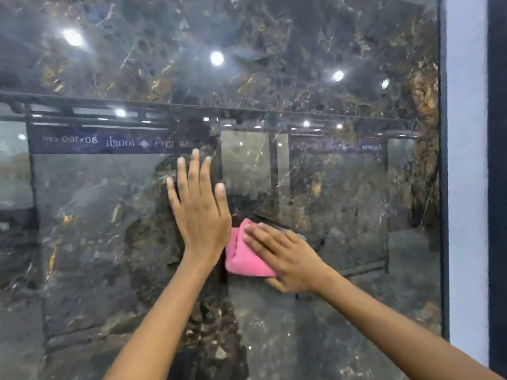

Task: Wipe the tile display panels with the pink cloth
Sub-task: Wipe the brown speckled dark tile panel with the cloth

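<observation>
Pressing the folded pink cloth [245,256] against the dark glossy tile panel [343,201], my right hand [285,259] lies flat over it, fingers straight and pointing left, thumb underneath. Just beside it my left hand [199,207] rests palm-down on the same panel, fingers spread upward, holding nothing. Both forearms reach up from below.

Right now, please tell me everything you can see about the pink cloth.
The cloth is bright pink, soft-looking fabric, bunched into a folded wad rather than spread out. It lies against the dark, glossy marbled panel, near the middle of the view. The right hand presses it to the panel with straight fingers laid over its right part; its left and lower parts show. The left hand rests flat on the panel just left of it; whether they touch is unclear.
</observation>
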`<control>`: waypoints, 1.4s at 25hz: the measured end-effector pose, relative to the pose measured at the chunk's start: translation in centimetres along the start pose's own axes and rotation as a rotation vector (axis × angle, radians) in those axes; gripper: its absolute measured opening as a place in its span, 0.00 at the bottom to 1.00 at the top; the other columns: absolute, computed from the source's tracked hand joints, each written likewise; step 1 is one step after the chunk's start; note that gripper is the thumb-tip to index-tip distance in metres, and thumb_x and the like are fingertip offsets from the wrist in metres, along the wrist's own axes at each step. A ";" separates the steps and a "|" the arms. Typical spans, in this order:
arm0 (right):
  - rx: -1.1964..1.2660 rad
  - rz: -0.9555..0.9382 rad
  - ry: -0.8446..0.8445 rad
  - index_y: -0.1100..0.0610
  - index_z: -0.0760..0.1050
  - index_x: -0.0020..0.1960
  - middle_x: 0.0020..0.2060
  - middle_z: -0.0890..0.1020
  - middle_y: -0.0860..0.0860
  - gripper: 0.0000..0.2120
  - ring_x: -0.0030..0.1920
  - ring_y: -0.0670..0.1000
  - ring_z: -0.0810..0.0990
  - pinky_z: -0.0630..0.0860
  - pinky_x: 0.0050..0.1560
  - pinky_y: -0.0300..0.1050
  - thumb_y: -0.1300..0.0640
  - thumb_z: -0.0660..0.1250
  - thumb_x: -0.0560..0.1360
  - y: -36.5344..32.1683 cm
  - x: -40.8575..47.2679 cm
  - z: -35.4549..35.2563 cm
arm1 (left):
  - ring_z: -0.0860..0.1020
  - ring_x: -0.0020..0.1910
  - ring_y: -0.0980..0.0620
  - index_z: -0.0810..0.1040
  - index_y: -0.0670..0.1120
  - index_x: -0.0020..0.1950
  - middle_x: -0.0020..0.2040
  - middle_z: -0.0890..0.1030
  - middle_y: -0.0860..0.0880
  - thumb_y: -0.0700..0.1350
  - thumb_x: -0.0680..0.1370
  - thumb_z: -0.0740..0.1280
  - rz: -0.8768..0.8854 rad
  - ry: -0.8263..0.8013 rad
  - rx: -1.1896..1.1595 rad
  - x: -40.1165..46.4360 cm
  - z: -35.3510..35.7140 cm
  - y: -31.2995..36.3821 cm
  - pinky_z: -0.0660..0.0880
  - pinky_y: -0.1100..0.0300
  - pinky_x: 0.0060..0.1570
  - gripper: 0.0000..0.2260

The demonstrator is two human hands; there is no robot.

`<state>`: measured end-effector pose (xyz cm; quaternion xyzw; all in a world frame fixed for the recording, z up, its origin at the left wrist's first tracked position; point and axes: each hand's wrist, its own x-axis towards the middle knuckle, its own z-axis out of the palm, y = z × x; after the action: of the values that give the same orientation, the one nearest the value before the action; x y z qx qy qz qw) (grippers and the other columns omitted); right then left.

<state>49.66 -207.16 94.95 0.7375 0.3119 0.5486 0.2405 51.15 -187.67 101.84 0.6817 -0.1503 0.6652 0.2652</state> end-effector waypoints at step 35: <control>0.360 0.448 0.413 0.64 0.70 0.68 0.65 0.75 0.60 0.31 0.65 0.60 0.72 0.67 0.67 0.57 0.62 0.69 0.65 10.3 -2.8 0.1 | 0.43 0.79 0.49 0.49 0.46 0.80 0.80 0.43 0.54 0.52 0.85 0.45 -0.050 -0.224 0.262 -21.6 1.3 -2.4 0.42 0.50 0.77 0.24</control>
<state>51.19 -216.34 100.24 0.6916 0.2759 0.6617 -0.0878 52.09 -189.62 80.18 0.7838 -0.0738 0.5921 0.1722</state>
